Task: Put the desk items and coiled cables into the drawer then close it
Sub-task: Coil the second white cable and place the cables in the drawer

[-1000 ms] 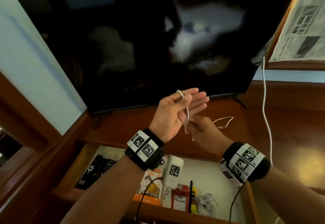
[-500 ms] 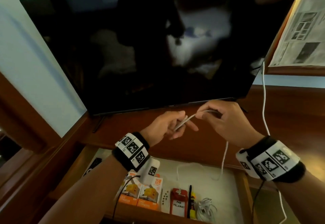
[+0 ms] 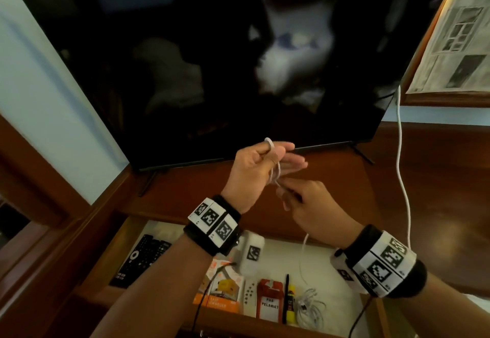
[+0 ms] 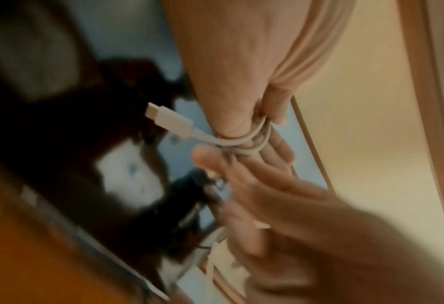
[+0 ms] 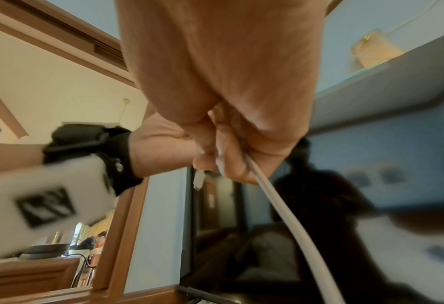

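Observation:
My left hand (image 3: 252, 168) is raised in front of the TV, palm toward me. A white cable (image 3: 275, 174) is wound in loops round its fingers, and the thumb pins it. In the left wrist view the coil (image 4: 244, 144) circles the fingers and its plug (image 4: 168, 119) sticks out. Just below, my right hand (image 3: 307, 205) pinches the same cable (image 5: 280, 216), whose loose tail (image 3: 304, 255) hangs down over the open drawer (image 3: 124, 234). The drawer holds a black remote (image 3: 143, 258), orange boxes (image 3: 222, 292), a red tag (image 3: 269, 303), a pen (image 3: 287, 295) and a coiled white cable (image 3: 310, 308).
A large dark TV (image 3: 212, 59) stands on the wooden desk (image 3: 424, 178) behind my hands. Another white cord (image 3: 400, 152) hangs at the right, from beside the TV's right edge down past my right wrist. A framed picture (image 3: 456, 40) leans at the upper right.
My right hand came from up and right of the left hand to just below it, carrying the cable. The left hand rose and turned palm toward me.

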`<action>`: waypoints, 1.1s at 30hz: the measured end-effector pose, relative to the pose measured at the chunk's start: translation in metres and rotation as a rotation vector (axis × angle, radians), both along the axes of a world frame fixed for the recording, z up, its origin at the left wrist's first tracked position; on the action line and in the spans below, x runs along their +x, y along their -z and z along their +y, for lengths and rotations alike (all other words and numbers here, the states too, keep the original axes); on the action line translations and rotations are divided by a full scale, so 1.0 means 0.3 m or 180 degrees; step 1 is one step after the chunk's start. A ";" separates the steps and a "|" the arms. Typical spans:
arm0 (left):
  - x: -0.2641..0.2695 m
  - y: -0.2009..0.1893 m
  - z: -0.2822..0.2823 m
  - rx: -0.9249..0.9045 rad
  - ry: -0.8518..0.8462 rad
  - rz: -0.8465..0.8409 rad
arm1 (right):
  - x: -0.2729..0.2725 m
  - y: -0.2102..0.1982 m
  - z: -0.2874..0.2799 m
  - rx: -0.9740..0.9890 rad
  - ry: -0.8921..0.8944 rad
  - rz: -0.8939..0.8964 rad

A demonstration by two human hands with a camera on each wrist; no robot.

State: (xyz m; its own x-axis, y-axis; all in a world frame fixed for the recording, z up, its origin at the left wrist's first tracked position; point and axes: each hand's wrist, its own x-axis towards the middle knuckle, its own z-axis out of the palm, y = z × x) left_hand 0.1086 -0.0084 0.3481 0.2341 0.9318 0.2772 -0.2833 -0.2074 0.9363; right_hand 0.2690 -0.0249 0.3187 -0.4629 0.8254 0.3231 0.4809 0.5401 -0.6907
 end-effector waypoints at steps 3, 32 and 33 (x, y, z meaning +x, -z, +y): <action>-0.018 0.010 0.033 0.0686 -0.0638 0.1822 | 0.018 -0.017 -0.008 0.0030 -0.0016 -0.0228; -0.044 0.041 0.035 0.1105 -0.0432 0.3506 | 0.026 0.020 0.015 0.0087 -0.0035 -0.0483; -0.058 0.036 0.038 0.1099 -0.0303 0.3696 | 0.031 0.007 0.015 0.0142 0.0021 -0.0483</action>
State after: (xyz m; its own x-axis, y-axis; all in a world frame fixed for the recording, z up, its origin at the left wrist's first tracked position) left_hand 0.0913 0.0028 0.3375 0.4427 0.8773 0.1852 0.7172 -0.4704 0.5142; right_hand 0.2784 -0.0205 0.3165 -0.5039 0.8150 0.2862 0.5816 0.5651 -0.5851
